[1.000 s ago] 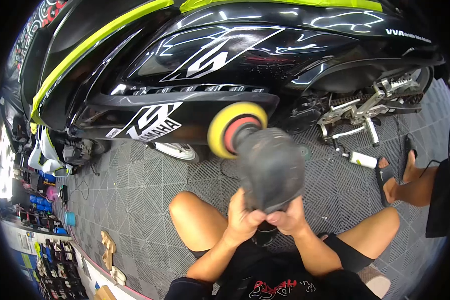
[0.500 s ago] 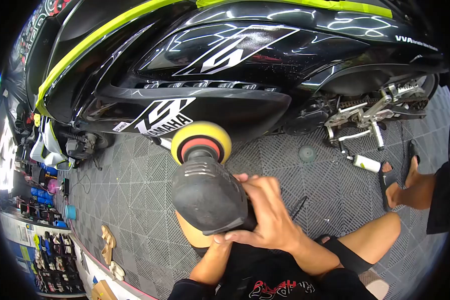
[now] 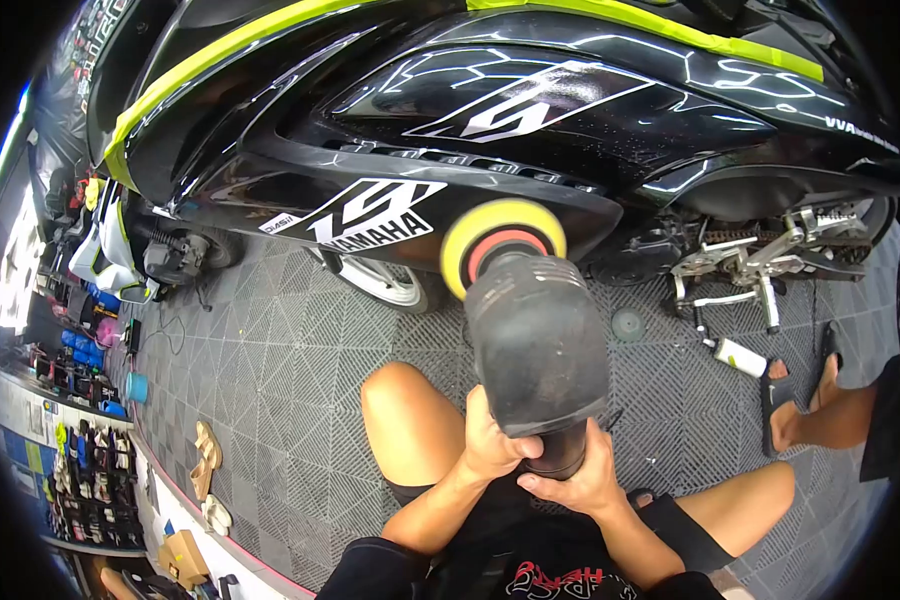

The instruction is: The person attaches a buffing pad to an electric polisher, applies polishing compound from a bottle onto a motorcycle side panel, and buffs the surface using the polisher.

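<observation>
A black polisher [image 3: 535, 345] with a round yellow foam pad [image 3: 503, 218] is held in both my hands, its head pointing away from me. My left hand [image 3: 498, 440] is closed around the left side of its rear body. My right hand [image 3: 585, 475] wraps the rear handle, thumb across it. The pad overlaps the black lower fairing [image 3: 300, 190] of a motorcycle, just right of the white YAMAHA lettering [image 3: 375, 232]. Whether it presses on the panel, I cannot tell. The polisher's body hides some of my fingers.
Lime-green tape [image 3: 660, 28] runs along the upper panels. A white bottle [image 3: 740, 358] lies by another person's sandalled foot [image 3: 778, 400] at right. A green disc [image 3: 628, 324] is on the tiled floor [image 3: 290, 400]. Loose sandals [image 3: 205, 460] and a shelf rack [image 3: 90, 480] are at left.
The polisher has shifted right, its pad now beyond the lettering. My right hand has gone from its side to the rear handle, and my left hand has come into fuller view on its left.
</observation>
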{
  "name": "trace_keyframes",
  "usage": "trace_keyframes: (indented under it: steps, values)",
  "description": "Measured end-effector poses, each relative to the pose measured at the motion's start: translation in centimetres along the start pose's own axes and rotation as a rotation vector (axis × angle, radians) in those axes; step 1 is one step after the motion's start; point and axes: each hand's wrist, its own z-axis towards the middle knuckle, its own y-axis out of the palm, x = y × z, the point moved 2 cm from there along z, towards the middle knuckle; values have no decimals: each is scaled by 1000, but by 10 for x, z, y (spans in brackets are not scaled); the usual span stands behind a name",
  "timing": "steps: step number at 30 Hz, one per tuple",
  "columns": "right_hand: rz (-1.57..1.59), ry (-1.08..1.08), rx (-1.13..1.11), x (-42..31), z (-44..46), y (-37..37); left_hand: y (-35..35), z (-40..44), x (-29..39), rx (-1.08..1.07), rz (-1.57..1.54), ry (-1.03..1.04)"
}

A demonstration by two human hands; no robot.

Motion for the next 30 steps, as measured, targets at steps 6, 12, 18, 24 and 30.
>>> trace_keyframes:
  steps: [6, 12, 18, 24, 30]
  values:
    - [-70, 11, -163, -40, 25, 1, 28, 10, 47, 252, -82, 166]
    - [65, 68, -1, -31, 8, 14, 24, 17, 66, 156, 166, 77]
    - [42, 37, -131, -34, 25, 4, 30, 18, 56, 240, 68, 140]
    - [109, 60, -118, -22, 18, 1, 33, 15, 53, 230, 153, 109]
    - [192, 49, -65, 3, 4, -5, 32, 14, 37, 118, 160, 9]
